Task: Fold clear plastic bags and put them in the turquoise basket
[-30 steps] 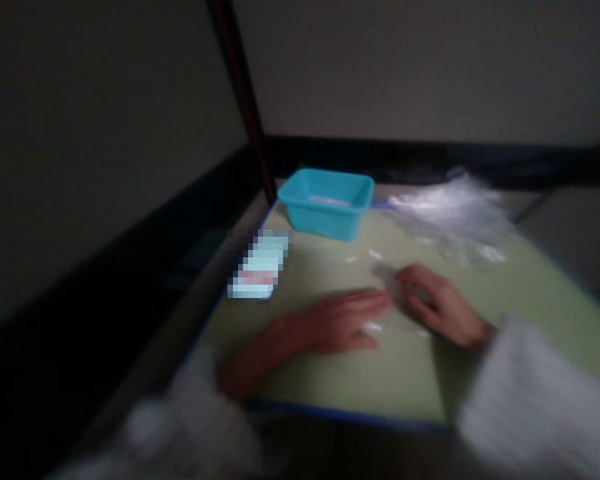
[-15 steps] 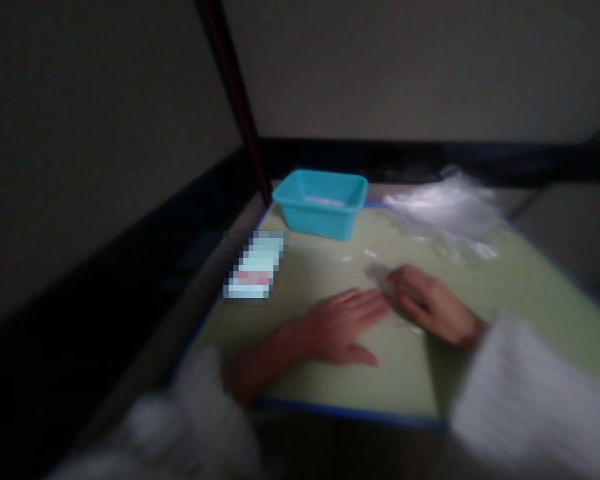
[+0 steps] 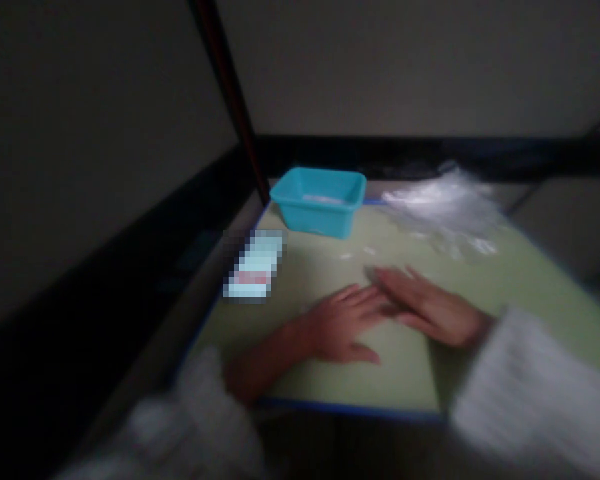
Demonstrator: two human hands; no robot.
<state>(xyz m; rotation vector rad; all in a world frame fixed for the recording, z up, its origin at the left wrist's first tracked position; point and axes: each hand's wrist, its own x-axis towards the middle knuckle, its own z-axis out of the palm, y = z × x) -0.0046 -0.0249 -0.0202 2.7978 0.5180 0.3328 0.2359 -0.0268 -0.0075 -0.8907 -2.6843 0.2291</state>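
My left hand (image 3: pixel 347 323) lies flat on the pale green tabletop (image 3: pixel 380 387), palm down, thumb apart from the fingers. My right hand (image 3: pixel 425 303) is stretched out flat, its fingers reaching over or against the left fingertips. Beneath the two sets of fingertips a small greyish, clear-looking item (image 3: pixel 373 273) partly shows; most of it is hidden and blurred. Small shiny bits (image 3: pixel 369 251) lie just beyond the hands.
A turquoise basket (image 3: pixel 316 217) stands at the back left, with something pale inside. Crumpled clear plastic (image 3: pixel 447 203) is heaped at the back right. A pixelated phone-like object (image 3: pixel 255 267) lies by the left edge. Walls rise behind and to the left.
My right hand has gone from curled fingers to a flat, stretched-out pose and moved slightly left over the left fingertips. My left hand has stayed nearly still.
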